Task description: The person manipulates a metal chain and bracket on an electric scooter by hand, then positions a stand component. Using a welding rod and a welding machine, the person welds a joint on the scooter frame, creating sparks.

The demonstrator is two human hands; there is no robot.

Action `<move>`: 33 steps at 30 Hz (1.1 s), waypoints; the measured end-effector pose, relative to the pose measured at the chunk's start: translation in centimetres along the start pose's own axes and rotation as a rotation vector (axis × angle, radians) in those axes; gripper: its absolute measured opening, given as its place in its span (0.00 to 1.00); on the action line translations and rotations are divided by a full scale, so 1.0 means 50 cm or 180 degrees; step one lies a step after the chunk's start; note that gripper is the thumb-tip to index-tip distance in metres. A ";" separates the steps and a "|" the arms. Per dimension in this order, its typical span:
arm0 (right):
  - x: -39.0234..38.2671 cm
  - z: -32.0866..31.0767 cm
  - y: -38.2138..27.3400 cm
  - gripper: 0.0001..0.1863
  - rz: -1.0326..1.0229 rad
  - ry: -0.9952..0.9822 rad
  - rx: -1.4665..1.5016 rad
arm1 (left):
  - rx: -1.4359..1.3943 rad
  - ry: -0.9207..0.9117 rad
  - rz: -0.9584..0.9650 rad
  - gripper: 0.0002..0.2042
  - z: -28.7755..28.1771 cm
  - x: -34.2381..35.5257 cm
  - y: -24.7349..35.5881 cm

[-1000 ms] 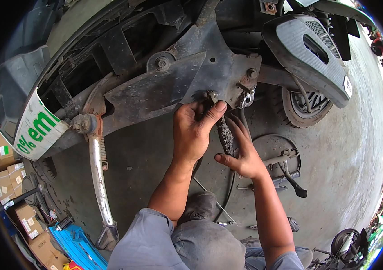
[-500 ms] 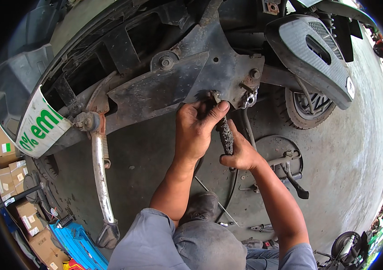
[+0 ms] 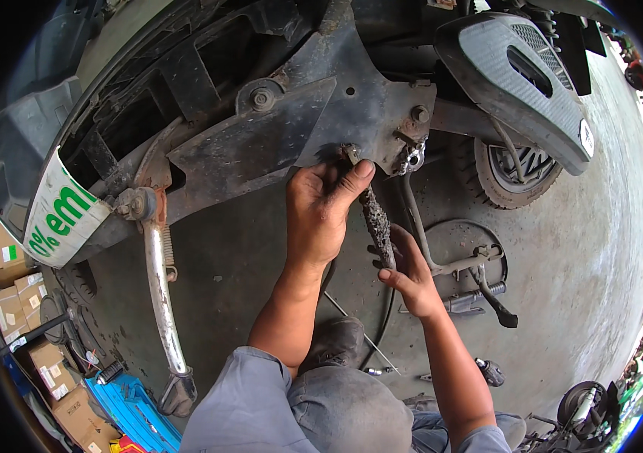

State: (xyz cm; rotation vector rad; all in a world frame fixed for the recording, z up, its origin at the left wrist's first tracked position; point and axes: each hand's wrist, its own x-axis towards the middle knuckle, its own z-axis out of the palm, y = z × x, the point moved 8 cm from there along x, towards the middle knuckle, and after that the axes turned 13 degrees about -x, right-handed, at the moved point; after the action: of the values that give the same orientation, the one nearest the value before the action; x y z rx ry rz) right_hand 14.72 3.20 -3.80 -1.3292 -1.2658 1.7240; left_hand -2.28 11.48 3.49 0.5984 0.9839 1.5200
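Working remotely, I am pinching a grimy bar (image 3: 376,219) near its top with my left hand (image 3: 320,215), seemingly steadying it by the lower edge of the frame plate (image 3: 370,113), and gripping its lower end in my right hand (image 3: 412,275), thumb in front, fingers behind, a bent tube (image 3: 414,215) crowding close beside.
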 end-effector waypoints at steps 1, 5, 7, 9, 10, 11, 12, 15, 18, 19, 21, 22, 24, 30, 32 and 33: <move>-0.012 -0.001 0.019 0.36 0.0255 0.0003 0.0639 | -0.0078 -0.0015 0.0011 0.09 0.000 0.001 -0.003; -0.056 0.035 0.064 0.24 0.0644 0.0037 0.2129 | -0.0070 0.0112 -0.0069 0.09 -0.012 -0.002 -0.008; -0.067 0.040 0.069 0.18 0.0494 0.0175 0.2505 | -0.0086 0.0083 -0.0076 0.08 -0.008 -0.001 -0.010; -0.081 0.026 0.102 0.18 0.0465 0.0545 0.2519 | -0.0102 0.0064 -0.0093 0.08 -0.002 0.001 -0.012; -0.085 0.025 0.106 0.19 0.0465 0.0720 0.2531 | -0.0091 0.0083 -0.0110 0.08 -0.004 -0.001 -0.013; -0.091 0.029 0.102 0.16 0.0609 0.0963 0.2605 | -0.0082 0.0101 -0.0128 0.08 -0.005 -0.002 -0.013; -0.091 0.034 0.106 0.15 0.0608 0.0883 0.2703 | -0.0096 0.0104 -0.0121 0.08 -0.005 -0.002 -0.012; -0.089 0.052 0.141 0.16 0.0836 0.0601 0.3260 | -0.0103 0.0152 -0.0128 0.08 0.000 -0.002 -0.002; -0.090 0.065 0.125 0.17 0.1303 0.0416 0.2742 | -0.0085 0.0212 -0.0172 0.11 0.002 -0.003 -0.002; -0.087 0.079 0.077 0.19 0.1331 0.0761 0.2761 | -0.0079 0.0217 -0.0158 0.10 -0.005 -0.003 -0.002; -0.084 0.066 0.083 0.21 0.1040 0.1017 0.2682 | -0.0110 0.0196 -0.0152 0.10 -0.001 -0.004 -0.003; -0.084 0.059 0.095 0.22 0.0906 0.1140 0.2646 | -0.0121 0.0196 -0.0156 0.10 -0.001 -0.004 -0.003; -0.083 0.070 0.131 0.23 0.0976 0.0158 0.3209 | -0.0187 0.0147 -0.0157 0.09 0.004 -0.001 -0.005; -0.087 0.077 0.080 0.25 0.1227 0.1111 0.2796 | -0.0107 0.0118 -0.0108 0.09 -0.005 -0.002 -0.004; -0.080 0.076 0.105 0.25 0.0974 0.0625 0.2923 | -0.0221 0.0114 -0.0096 0.08 -0.004 0.001 -0.009; -0.079 0.072 0.116 0.24 0.0860 -0.0107 0.3188 | -0.0225 0.0108 -0.0123 0.08 -0.006 0.000 -0.012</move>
State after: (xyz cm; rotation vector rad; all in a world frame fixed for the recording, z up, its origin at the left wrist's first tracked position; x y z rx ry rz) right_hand 12.98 -3.44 -7.65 -0.8560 -0.1096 2.1167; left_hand -2.21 11.37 2.83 0.5024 0.9581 1.5285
